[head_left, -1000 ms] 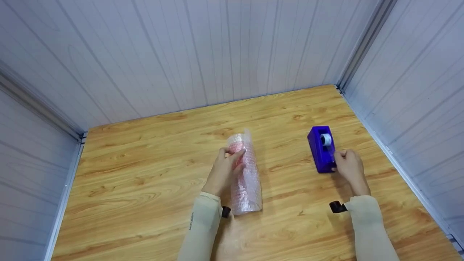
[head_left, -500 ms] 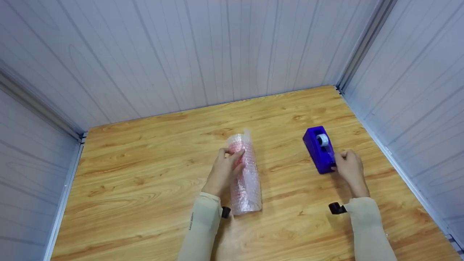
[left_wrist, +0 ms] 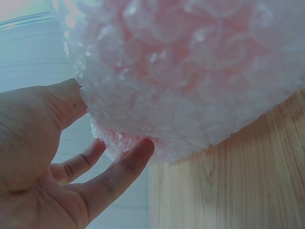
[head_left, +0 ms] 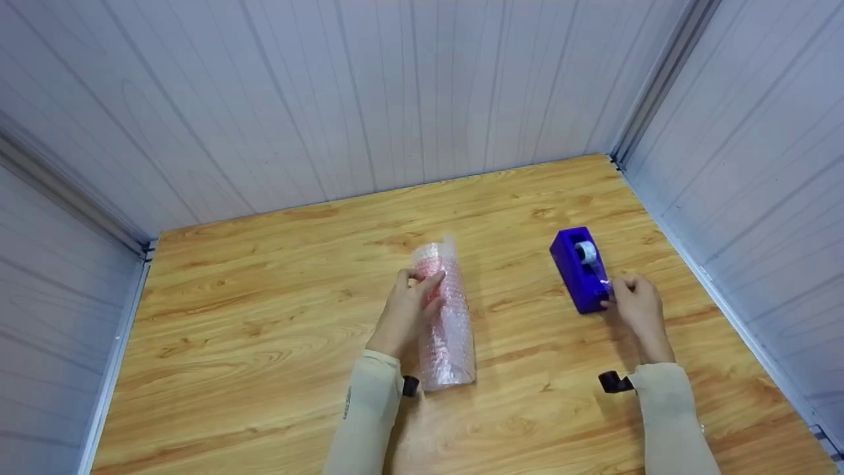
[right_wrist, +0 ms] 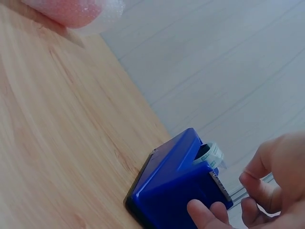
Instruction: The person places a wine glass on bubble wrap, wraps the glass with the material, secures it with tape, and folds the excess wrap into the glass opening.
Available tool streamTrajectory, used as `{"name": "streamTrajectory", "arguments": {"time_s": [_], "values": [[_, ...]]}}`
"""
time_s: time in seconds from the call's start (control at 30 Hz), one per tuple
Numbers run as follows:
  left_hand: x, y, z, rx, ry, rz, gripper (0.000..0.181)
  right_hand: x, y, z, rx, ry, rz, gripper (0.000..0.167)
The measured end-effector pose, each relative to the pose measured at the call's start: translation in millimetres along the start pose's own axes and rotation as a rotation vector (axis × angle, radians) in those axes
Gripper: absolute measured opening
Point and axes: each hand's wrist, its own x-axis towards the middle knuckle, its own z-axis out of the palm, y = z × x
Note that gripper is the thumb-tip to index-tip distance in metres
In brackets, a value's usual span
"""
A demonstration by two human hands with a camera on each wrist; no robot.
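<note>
The step in hand looks like drawing a piece of tape from the blue tape dispenser (head_left: 571,272), which stands on the desk (head_left: 264,330) to the right of the bubble-wrap roll (head_left: 448,336). The right hand (head_left: 637,303) has its thumb and forefinger pinched on the free end of the clear tape strip (head_left: 602,281), just off the dispenser's near end. To do this well, I would pull smoothly and fairly level, keep the strip taut and flat, then snap it down across the teeth with a slight twist. The dispenser could slide with a hard tug, so the lower fingers might brace its front; the sticky side should touch as little skin as possible. The left hand (head_left: 403,313) grasps the upper part of the roll — a light hold should suffice, enough to stop it unrolling without crushing the bubbles.

The head view shows the strip running from the tape spool (head_left: 585,253) to the pinch; in the right wrist view it is hard to follow. That view, though, shows the serrated cutter (right_wrist: 220,186), largely lost beside the hand from above. The left wrist view alone shows the fingertips close up against the wrap's edge — the thumb's tip is hidden behind it.
</note>
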Motion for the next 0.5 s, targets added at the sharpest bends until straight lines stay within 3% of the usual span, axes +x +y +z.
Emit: {"name": "streamTrajectory", "arguments": {"time_s": [0.33,0.5], "values": [[0.5,-1.1,0.6,-0.005,-0.003,-0.011,0.047,-3.9,6.1,4.3,0.089,0.059,-0.007,0.032],[-0.3,-1.5,0.6,-0.013,-0.001,-0.020,0.048,-7.0,9.4,6.2,0.249,0.041,0.022,0.030]]}}
